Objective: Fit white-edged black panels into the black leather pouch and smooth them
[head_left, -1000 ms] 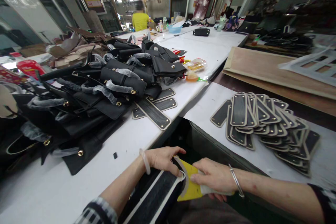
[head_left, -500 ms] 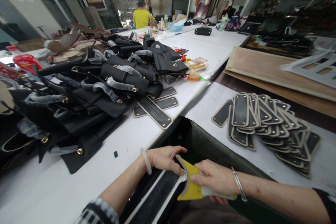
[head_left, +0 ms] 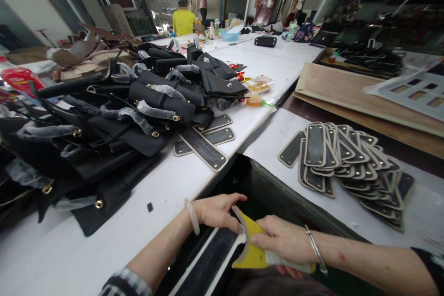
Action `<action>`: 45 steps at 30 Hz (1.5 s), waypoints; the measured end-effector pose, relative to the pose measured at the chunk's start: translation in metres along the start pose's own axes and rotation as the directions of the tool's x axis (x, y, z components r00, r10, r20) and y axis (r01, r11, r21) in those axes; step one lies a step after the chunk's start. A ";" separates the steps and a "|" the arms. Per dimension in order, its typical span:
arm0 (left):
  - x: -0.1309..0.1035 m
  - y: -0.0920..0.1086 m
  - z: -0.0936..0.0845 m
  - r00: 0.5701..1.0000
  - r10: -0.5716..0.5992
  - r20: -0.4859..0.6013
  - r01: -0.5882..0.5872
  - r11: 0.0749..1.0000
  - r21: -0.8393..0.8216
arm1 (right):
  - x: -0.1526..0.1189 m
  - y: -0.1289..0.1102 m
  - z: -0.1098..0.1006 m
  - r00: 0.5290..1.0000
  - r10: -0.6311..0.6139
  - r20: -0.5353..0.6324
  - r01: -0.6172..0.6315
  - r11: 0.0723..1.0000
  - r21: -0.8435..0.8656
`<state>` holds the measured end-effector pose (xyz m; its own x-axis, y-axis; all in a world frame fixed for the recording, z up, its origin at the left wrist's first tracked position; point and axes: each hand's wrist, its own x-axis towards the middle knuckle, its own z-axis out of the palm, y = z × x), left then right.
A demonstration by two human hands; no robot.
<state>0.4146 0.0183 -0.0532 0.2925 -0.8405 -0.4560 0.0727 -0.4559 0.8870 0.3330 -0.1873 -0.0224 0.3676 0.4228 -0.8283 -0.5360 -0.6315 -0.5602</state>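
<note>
A black bag (head_left: 208, 259) lies across my lap, its flat base panel with pale edging facing up. My left hand (head_left: 218, 212) grips its far end, thumb pressed on the pale rim and fingers over the far side, partly hidden. In my right hand (head_left: 282, 240) is a flat yellow scraper (head_left: 251, 243) with a curved greyish edge, its rear part wrapped in something white. That curved edge sits against the bag's rounded end, next to my left thumb.
Black bags with plastic-wrapped handles (head_left: 163, 97) are heaped on the white table (head_left: 125, 236) at left. Loose black base panels (head_left: 204, 148) lie beside them. More panels (head_left: 350, 162) are stacked at right. A person in yellow (head_left: 183, 23) is far back.
The view has shifted slightly. The scraper has tilted a little and remains against the bag's end; both hands keep their hold. A standing person now shows at the back.
</note>
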 end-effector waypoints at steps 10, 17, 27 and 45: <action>0.004 -0.008 0.002 0.999 0.031 0.037 -0.025 0.986 -0.163 | 0.002 0.000 0.014 0.999 0.046 -0.012 -0.045 0.994 0.104; 0.004 -0.007 0.006 0.999 0.029 0.016 -0.024 0.969 -0.247 | 0.005 0.000 0.021 0.995 0.091 -0.037 -0.087 0.990 0.111; 0.002 -0.005 0.013 0.996 0.025 -0.087 -0.055 0.932 -0.357 | 0.006 -0.001 0.018 0.998 0.067 -0.022 -0.064 0.992 0.106; -0.025 0.014 0.017 0.949 -0.015 -0.315 -0.076 0.958 -0.276 | 0.034 -0.004 0.094 0.984 0.088 -0.157 0.003 0.864 0.503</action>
<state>0.3924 0.0279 -0.0307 0.5766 -0.6986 -0.4236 0.3104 -0.2923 0.9046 0.2758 -0.1092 -0.0487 0.4338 0.2583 -0.8632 -0.8446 -0.2171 -0.4895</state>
